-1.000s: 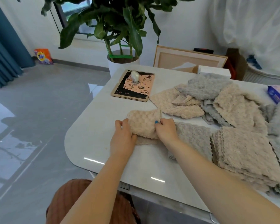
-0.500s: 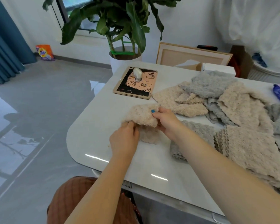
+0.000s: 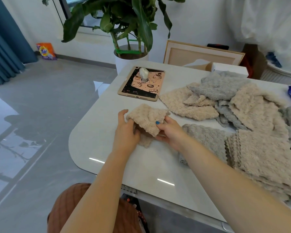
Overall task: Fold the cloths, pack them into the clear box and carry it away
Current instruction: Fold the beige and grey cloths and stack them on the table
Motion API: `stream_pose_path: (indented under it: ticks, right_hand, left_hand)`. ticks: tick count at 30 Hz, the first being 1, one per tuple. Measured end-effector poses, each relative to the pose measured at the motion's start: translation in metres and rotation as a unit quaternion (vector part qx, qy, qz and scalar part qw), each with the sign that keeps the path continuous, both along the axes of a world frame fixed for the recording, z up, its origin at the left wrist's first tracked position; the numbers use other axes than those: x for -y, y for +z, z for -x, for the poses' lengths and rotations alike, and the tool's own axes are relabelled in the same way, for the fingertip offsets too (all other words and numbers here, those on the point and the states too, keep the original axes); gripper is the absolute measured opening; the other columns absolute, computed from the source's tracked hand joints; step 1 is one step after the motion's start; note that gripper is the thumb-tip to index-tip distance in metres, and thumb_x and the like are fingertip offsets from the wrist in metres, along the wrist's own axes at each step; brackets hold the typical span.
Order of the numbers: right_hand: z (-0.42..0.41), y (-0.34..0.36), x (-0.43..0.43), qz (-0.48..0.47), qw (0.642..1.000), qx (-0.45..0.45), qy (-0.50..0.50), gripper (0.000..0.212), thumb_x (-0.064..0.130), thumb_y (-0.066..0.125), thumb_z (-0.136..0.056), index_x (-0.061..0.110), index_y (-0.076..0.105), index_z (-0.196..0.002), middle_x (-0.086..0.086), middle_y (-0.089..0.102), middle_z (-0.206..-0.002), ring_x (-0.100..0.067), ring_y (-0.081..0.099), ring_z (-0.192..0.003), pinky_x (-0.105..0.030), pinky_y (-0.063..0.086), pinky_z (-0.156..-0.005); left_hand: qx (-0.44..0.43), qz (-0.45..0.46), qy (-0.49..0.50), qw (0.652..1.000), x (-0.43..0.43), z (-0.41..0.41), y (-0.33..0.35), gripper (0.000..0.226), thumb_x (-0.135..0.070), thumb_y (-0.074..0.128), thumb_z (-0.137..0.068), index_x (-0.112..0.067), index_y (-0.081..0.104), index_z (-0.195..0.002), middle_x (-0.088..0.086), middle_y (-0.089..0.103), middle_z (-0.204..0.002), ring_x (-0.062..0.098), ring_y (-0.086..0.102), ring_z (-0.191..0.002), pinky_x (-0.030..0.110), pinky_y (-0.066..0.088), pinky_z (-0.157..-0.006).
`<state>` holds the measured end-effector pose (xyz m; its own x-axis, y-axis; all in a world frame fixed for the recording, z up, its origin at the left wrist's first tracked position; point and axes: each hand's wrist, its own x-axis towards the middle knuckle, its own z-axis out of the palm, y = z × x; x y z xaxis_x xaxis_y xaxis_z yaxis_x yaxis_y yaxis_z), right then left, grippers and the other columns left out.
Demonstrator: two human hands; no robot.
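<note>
Two bare hands meet over one small beige fleece cloth (image 3: 147, 117) near the rounded left corner of our glossy white tabletop (image 3: 97, 132). Our left hand (image 3: 126, 132) pinches the cloth's left edge, fingers curled under the fold. Our right hand (image 3: 169, 130), with a blue-painted thumbnail, grips the cloth's right edge, so the fabric is lifted and bunched between them, its lower part trailing onto the tabletop. Just beyond, we see a flat tablet in a pink cartoon-printed case (image 3: 141, 84) with a small white device (image 3: 143, 74) standing on it. Behind that stands a leafy green plant in a white pot (image 3: 131, 56). To the right lies a loose heap of beige and grey fleece cloths (image 3: 225, 96), and nearer us a flat grey fleece cloth (image 3: 205, 137) just beside a neat stack of folded beige cloths (image 3: 262, 157). We cannot find the clear box anywhere.
</note>
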<state>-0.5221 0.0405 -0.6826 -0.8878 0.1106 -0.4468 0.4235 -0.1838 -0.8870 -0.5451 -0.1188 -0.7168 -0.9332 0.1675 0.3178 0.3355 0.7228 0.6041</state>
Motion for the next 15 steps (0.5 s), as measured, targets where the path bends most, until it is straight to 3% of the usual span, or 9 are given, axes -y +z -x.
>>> stream_pose_path:
  ticks: [3,6,9,11,13,15]
  right_hand:
    - [0.000,0.000,0.001,-0.018,1.000,0.010,-0.003,0.033,-0.001,0.048,-0.094,0.020,0.053,-0.119,0.000,0.065,-0.105,-0.013,0.063,-0.081,-0.025,0.054,-0.056]
    - [0.003,-0.005,0.008,-0.062,0.998,-0.001,0.007,0.029,0.000,0.052,-0.092,0.013,0.058,-0.117,-0.005,0.067,-0.105,-0.016,0.065,-0.080,-0.025,0.057,-0.060]
    - [0.007,-0.014,0.014,-0.205,0.978,-0.012,0.039,0.011,0.005,0.055,-0.088,0.011,0.064,-0.091,-0.007,0.067,-0.092,-0.022,0.063,-0.084,-0.031,0.052,-0.071]
    - [0.007,-0.016,0.017,-0.296,0.954,-0.003,0.051,0.022,0.006,0.054,-0.087,0.013,0.048,-0.067,-0.004,0.052,-0.070,-0.021,0.051,-0.069,-0.029,0.038,-0.063]
    - [0.006,-0.016,0.019,-0.332,0.942,-0.013,0.050,0.027,0.004,0.050,-0.085,0.014,0.038,-0.064,-0.005,0.042,-0.064,-0.021,0.043,-0.065,-0.028,0.030,-0.060]
    - [0.003,-0.014,0.019,-0.346,0.937,-0.031,0.043,0.017,0.002,0.048,-0.084,0.012,0.048,-0.070,-0.005,0.047,-0.067,-0.022,0.047,-0.070,-0.027,0.031,-0.062]
  left_hand:
    - [0.011,-0.002,-0.003,1.000,0.006,0.002,-0.002,0.004,-0.001,0.058,-0.082,0.000,0.059,-0.086,0.006,0.047,-0.115,0.016,0.050,-0.072,0.018,0.036,-0.065]
    - [0.050,-0.018,0.030,0.998,0.019,0.002,-0.003,0.008,-0.002,0.056,-0.083,0.001,0.057,-0.076,0.004,0.043,-0.086,0.014,0.043,-0.065,0.012,0.034,-0.058]
    - [0.033,0.070,0.055,0.996,0.033,-0.005,-0.009,0.016,-0.011,0.054,-0.089,-0.001,0.058,-0.077,0.004,0.045,-0.087,0.019,0.045,-0.068,0.025,0.034,-0.058]
    - [-0.017,0.178,0.068,0.982,0.042,-0.010,-0.014,0.018,-0.017,0.056,-0.090,-0.007,0.064,-0.078,0.004,0.052,-0.089,0.022,0.049,-0.070,0.029,0.033,-0.052]
    - [-0.036,0.243,0.067,0.967,0.048,-0.013,-0.017,0.017,-0.019,0.066,-0.085,-0.009,0.067,-0.071,0.006,0.056,-0.085,0.027,0.051,-0.067,0.029,0.030,-0.050]
    - [-0.055,0.274,0.063,0.958,0.054,-0.017,-0.020,0.015,-0.014,0.074,-0.078,-0.009,0.065,-0.066,0.008,0.054,-0.083,0.027,0.049,-0.064,0.030,0.028,-0.051]
